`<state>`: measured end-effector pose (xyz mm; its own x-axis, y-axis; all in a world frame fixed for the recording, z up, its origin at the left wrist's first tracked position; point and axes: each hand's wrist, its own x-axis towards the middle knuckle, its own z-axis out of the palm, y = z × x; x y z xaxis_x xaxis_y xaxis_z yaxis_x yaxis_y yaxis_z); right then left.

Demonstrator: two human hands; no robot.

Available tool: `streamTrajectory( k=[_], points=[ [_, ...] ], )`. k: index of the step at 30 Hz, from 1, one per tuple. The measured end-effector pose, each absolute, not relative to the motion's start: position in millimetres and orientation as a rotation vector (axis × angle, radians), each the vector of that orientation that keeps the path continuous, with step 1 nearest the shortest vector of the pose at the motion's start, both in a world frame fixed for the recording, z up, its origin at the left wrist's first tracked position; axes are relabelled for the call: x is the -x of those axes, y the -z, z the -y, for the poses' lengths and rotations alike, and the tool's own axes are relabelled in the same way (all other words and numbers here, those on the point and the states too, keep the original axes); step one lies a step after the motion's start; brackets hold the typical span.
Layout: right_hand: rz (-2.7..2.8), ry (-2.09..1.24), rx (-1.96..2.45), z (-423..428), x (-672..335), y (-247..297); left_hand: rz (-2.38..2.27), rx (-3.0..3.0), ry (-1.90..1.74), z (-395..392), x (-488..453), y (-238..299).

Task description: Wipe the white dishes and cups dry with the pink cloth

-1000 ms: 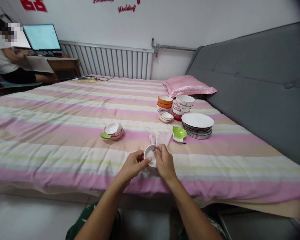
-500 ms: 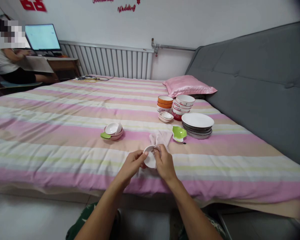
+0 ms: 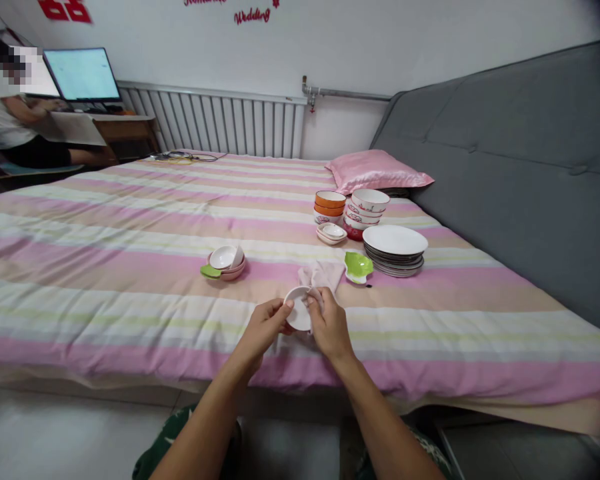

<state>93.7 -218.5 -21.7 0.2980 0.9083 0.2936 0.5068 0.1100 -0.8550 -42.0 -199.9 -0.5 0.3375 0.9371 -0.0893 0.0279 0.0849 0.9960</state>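
Note:
A small white dish [image 3: 300, 316] is held tilted above the near edge of the bed. My left hand [image 3: 270, 323] pinches its left rim, thumb on top. At the right rim, my right hand [image 3: 329, 324] is closed on a pale pink cloth [image 3: 325, 272], pressing part of it against the dish; the rest of the cloth trails behind onto the bed. A green leaf-shaped dish [image 3: 359, 267] lies just beyond my right hand. Farther left sits a small pile of dishes, with a white bowl [image 3: 224, 257] on top and a green handle [image 3: 211, 272] sticking out.
On the striped bedspread [image 3: 130, 287] stand stacked plates [image 3: 396, 241], orange bowls [image 3: 330, 203], white patterned bowls [image 3: 370, 203] and small dishes [image 3: 331, 233]. A pink pillow [image 3: 377, 172] lies behind, by the grey headboard [image 3: 520, 153]. A person [image 3: 10, 123] sits at a desk at far left.
The white dish has risen slightly and turned a little in my hands. Both hands keep nearly the same place, and the piles have not moved.

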Motion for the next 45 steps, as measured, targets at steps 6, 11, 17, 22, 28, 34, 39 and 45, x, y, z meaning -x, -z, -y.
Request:
streamTrajectory(
  k=[6,11,17,22,28,34,39,45],
  points=[
    [1.193,-0.491,1.474,215.8,-96.1,24.4,-1.02,-1.217,-0.895,199.7,42.0,-0.3],
    [1.13,-0.517,1.444,212.6,-98.3,29.8,-1.092,-1.116,-0.939,198.3,42.3,0.0],
    [1.134,-0.557,1.411,212.6,-97.1,30.9,-1.127,-1.01,-1.034,196.7,43.6,-1.2],
    [1.125,-0.464,1.392,215.8,-94.6,23.1,-1.139,-1.053,-1.058,196.0,43.9,-1.2],
    [1.22,-0.352,1.346,221.2,-91.3,17.2,-1.118,-1.142,-0.991,198.9,39.8,-1.4],
    [1.371,-0.218,1.394,221.8,-90.3,20.3,-0.973,-1.175,-0.913,201.6,36.1,0.6],
    [1.46,-0.208,1.409,223.2,-90.6,20.0,-0.938,-1.178,-0.906,200.6,36.4,4.1],
    [1.523,-0.246,1.366,223.6,-90.7,19.2,-0.935,-1.192,-0.916,200.0,36.5,4.6]
  ],
)
